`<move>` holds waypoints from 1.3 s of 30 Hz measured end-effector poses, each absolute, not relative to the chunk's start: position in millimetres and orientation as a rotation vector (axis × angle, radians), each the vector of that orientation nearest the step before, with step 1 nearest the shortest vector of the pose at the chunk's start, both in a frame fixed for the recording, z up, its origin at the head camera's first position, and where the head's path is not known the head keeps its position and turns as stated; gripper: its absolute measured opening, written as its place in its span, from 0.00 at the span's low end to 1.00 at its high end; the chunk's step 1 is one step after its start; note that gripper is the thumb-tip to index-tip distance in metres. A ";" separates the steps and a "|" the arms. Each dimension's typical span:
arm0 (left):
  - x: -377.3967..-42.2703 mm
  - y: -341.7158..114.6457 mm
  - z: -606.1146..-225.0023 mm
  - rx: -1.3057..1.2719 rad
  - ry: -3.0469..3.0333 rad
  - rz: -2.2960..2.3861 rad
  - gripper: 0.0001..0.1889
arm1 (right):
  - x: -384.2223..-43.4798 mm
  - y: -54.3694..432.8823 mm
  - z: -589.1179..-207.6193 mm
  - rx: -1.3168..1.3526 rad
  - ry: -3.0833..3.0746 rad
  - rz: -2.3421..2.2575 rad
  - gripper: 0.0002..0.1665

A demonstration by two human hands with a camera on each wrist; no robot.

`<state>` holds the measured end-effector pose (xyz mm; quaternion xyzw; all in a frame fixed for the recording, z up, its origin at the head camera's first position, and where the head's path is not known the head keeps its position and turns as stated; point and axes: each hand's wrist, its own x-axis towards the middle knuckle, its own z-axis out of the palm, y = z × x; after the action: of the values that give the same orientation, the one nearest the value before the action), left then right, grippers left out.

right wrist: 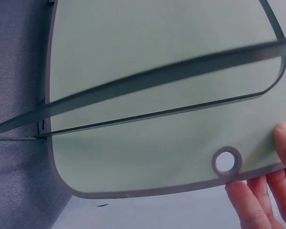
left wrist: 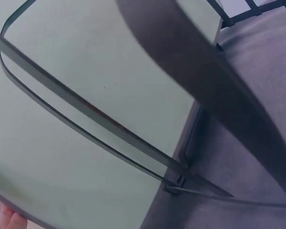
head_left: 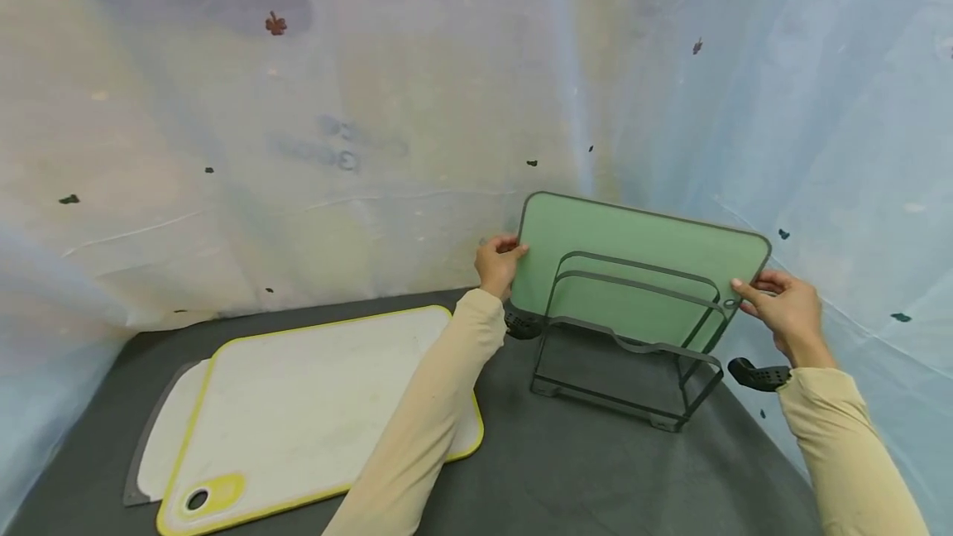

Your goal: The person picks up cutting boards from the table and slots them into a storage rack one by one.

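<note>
A green cutting board (head_left: 596, 230) with a dark rim stands on its long edge, leaning back, behind the bars of a dark metal rack (head_left: 629, 347). My left hand (head_left: 499, 263) grips its left edge, the thumb on the front face. At the right edge my right hand (head_left: 792, 308) pinches the board between thumb and fingers, close to the small ringed hole (right wrist: 225, 162). In the left wrist view only the left fingertips (left wrist: 12, 220) show at the lower corner; the rack's bars cross in front of the board.
On the dark tabletop (head_left: 536, 470), left of the rack, lies a white cutting board (head_left: 313, 404) with a yellow rim. It partly covers another white board (head_left: 171, 437) with a grey edge. A pale plastic sheet (head_left: 372, 106) with leaf marks hangs behind and at the sides.
</note>
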<state>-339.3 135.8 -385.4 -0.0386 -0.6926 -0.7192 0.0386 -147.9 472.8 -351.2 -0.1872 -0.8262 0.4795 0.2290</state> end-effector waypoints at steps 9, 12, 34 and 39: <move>-347.0 128.7 -385.1 0.016 -2.014 -2.239 0.10 | -153.2 451.3 -351.8 -0.499 -2.295 1.319 0.30; -349.1 126.0 -384.6 0.027 -2.002 -2.245 0.10 | -154.2 445.5 -352.1 -0.507 -2.294 1.295 0.31; -368.5 94.8 -373.8 -0.174 -2.153 -2.376 0.20 | -168.2 435.9 -350.4 -0.512 -2.139 1.462 0.21; -370.4 87.3 -368.9 -0.205 -2.120 -2.372 0.18 | -167.7 437.8 -338.1 -0.550 -1.962 1.621 0.19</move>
<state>-370.4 87.3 -368.9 -0.0642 -0.6648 -0.7439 -0.0232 -167.7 437.8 -338.1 -0.2035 -0.7265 0.6002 0.2656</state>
